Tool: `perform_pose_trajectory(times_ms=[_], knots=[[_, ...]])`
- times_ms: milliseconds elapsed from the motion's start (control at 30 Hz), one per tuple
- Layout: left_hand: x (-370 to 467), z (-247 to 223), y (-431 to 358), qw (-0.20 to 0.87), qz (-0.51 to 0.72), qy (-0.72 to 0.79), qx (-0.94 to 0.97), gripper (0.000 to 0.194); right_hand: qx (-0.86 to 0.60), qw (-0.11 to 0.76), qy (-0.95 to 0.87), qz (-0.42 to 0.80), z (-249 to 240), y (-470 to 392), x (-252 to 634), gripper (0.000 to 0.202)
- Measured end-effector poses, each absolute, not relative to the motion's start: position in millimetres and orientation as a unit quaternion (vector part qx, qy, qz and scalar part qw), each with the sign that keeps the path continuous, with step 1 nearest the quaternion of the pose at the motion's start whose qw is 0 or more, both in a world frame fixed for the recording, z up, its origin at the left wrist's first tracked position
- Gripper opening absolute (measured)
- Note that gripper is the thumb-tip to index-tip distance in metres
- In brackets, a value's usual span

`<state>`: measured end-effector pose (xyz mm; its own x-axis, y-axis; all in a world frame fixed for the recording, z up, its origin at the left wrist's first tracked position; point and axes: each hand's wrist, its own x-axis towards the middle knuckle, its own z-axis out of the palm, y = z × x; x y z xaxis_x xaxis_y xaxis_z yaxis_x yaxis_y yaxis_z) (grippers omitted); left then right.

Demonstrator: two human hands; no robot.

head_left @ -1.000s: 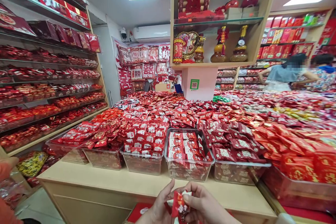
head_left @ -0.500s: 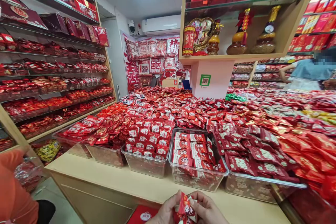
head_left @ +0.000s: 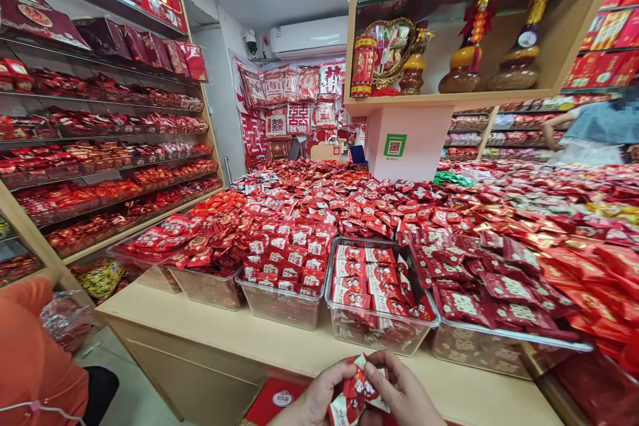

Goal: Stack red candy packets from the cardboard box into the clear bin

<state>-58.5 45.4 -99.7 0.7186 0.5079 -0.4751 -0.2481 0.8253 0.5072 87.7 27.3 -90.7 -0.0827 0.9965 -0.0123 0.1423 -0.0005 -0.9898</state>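
Note:
Small red-and-white wrapped candy packets (head_left: 360, 386) with cartoon figures are bunched between my two hands at the bottom of the view. My left hand (head_left: 319, 394) grips them from the left, its fingers curled around the edge. From the other side my right hand (head_left: 405, 391) presses its thumb on the upper packet. How many packets are there, I cannot tell. Just beyond the hands, a clear plastic bin (head_left: 382, 333) holds similar packets stacked in rows. A red box (head_left: 274, 403) with a round white label sits low, left of my left hand.
Several clear bins of red packets line the wooden counter (head_left: 200, 333), with larger heaps behind. A wooden display cabinet (head_left: 474, 101) overhangs the heaps. Stocked shelves (head_left: 104, 106) stand left. A person in orange (head_left: 37, 353) is at lower left; another person (head_left: 596, 130) stands far right.
The view has shifted slightly. The packets between my hands have turned and spread, showing more of their printed faces and white ends. Both hands still hold them.

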Motion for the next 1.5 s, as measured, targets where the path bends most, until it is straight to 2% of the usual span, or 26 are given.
perform_pose_trajectory(times_ms=[100,200,367,467,600,800,1033,1267,1500], knots=[[-58,-96,45,0.879,0.246,0.347,0.215,0.041,-0.54,0.427,-0.563,0.457,-86,26,89,0.038],[-56,-94,44,0.839,0.321,0.349,0.266,0.035,-0.514,0.432,-0.55,0.496,-87,26,88,0.039],[-55,-95,43,0.808,0.341,0.363,0.315,0.044,-0.471,0.439,-0.485,0.591,-99,29,86,0.045],[-54,-92,43,0.777,0.356,0.387,0.347,0.048,-0.465,0.475,-0.453,0.594,-99,30,86,0.044],[-53,-82,40,0.748,0.369,0.418,0.361,0.052,-0.46,0.472,-0.442,0.609,-87,30,90,0.042],[-55,-67,37,0.735,0.393,0.4,0.381,0.045,-0.491,0.412,-0.448,0.624,-76,25,93,0.041],[-53,-60,36,0.732,0.394,0.389,0.397,0.042,-0.507,0.455,-0.463,0.567,-69,23,97,0.041],[-54,-56,37,0.728,0.419,0.391,0.377,0.039,-0.476,0.429,-0.447,0.624,-63,16,100,0.032],[-56,-55,38,0.739,0.422,0.373,0.371,0.042,-0.457,0.447,-0.434,0.635,-65,17,102,0.025]])
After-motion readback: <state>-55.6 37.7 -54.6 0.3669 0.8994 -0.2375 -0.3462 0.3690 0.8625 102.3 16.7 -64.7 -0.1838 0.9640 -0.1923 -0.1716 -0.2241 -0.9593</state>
